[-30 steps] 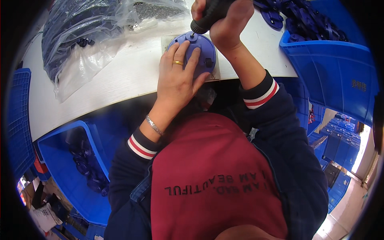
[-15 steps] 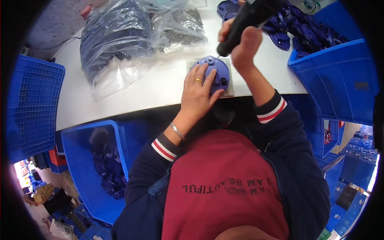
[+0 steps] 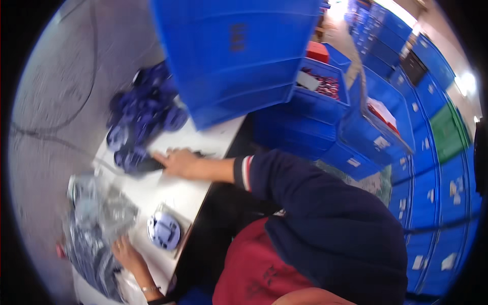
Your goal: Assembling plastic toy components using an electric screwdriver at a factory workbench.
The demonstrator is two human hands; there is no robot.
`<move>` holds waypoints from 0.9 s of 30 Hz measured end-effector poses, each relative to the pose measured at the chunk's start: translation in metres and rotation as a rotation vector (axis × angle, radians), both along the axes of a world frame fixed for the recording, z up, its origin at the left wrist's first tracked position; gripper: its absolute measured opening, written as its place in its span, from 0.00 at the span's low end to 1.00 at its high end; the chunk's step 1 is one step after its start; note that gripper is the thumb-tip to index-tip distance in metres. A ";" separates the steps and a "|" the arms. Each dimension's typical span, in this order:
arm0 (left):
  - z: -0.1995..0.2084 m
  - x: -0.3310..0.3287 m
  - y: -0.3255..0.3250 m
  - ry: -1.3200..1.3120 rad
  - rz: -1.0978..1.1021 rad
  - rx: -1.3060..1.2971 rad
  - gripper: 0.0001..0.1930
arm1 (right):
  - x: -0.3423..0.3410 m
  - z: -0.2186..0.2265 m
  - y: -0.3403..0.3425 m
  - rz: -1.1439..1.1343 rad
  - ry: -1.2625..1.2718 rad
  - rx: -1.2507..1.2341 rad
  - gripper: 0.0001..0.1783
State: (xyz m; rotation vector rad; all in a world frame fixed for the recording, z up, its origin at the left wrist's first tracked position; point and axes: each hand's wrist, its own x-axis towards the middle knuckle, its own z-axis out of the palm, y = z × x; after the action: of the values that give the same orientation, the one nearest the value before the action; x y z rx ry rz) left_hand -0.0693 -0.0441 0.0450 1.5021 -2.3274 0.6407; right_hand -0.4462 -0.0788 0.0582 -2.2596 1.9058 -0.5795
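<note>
My right hand [image 3: 182, 163] lies over a black hand-held power tool [image 3: 146, 165], which shows on both sides of it; the fingers look closed round the tool, though blurred. Beside the tool is a heap of purple plastic parts [image 3: 145, 104]. My left hand [image 3: 124, 252] is at the edge of the clear plastic bags, its fingers too smeared to read. Between my hands, a round purple part [image 3: 164, 230] rests on a small flat plate near the table's front edge, touched by neither hand.
A clear bag [image 3: 119, 208] and a bag with dark contents [image 3: 89, 254] lie along the wall side of the white table [image 3: 152, 193]. A large blue crate [image 3: 234, 56] stands tilted at the table's far end. More blue crates [image 3: 373, 127] are stacked to the right.
My view has swung to the right. My left hand has left the round purple part and moved to the bags. My right hand has taken the black tool away from that part to the purple heap.
</note>
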 end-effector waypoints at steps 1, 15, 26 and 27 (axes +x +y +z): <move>0.003 -0.006 -0.007 -0.018 0.026 0.005 0.14 | -0.006 0.001 0.000 -0.010 0.064 -0.011 0.38; -0.024 -0.002 -0.038 -0.192 0.187 0.094 0.05 | -0.019 -0.043 -0.004 -0.043 0.225 -0.169 0.38; -0.024 0.000 -0.036 -0.061 0.080 0.067 0.05 | -0.015 -0.041 0.002 -0.047 0.237 -0.213 0.40; -0.028 0.001 -0.038 -0.058 0.071 0.053 0.05 | -0.017 -0.040 0.006 -0.035 0.190 -0.196 0.40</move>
State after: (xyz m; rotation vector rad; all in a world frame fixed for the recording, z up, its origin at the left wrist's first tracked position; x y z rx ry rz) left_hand -0.0687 -0.0818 0.0166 1.6165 -2.3607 0.6532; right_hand -0.4629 -0.0732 0.0187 -2.4875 2.0614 -0.5997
